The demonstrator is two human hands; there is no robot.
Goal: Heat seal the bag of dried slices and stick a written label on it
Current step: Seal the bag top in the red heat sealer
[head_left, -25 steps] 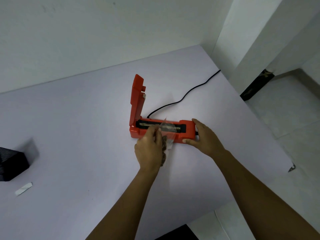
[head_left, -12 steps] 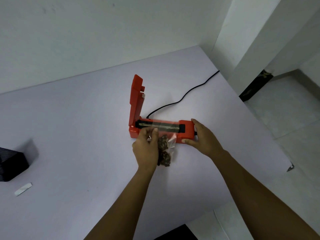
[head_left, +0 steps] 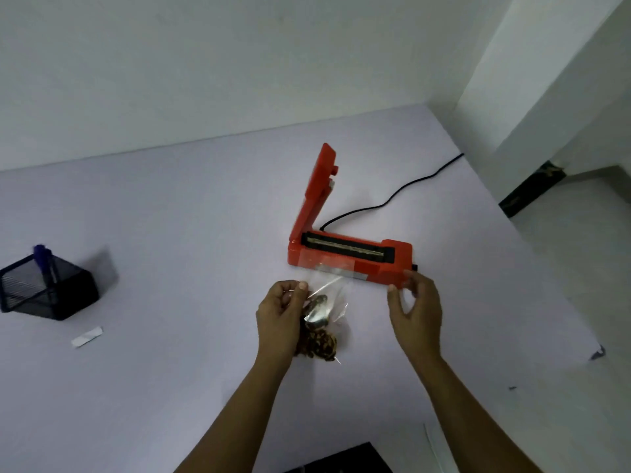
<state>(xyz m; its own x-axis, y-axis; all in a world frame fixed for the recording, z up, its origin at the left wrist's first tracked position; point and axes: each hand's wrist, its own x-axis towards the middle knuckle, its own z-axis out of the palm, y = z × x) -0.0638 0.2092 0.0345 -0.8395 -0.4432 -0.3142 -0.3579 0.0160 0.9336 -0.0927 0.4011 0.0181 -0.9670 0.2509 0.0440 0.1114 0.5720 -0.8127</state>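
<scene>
A red heat sealer (head_left: 348,257) stands on the pale table with its lid raised upright at its left end and the black sealing strip bare. My left hand (head_left: 278,314) holds a clear plastic bag of brown dried slices (head_left: 322,322) just in front of the sealer, the bag's top edge lying against the sealer's front. My right hand (head_left: 415,307) hovers off the sealer's right end, fingers spread, holding nothing. A small white label strip (head_left: 86,336) lies on the table far to the left.
A black mesh pen holder (head_left: 47,288) with a blue pen (head_left: 42,259) sits at the left. The sealer's black cord (head_left: 392,196) runs back right to the wall. The table's edge drops off on the right to a tiled floor (head_left: 580,268).
My left hand pulled the bag off the sealing strip and toward me. My right hand let go of the sealer's right end and opened. The view shifted, bringing the pen holder in.
</scene>
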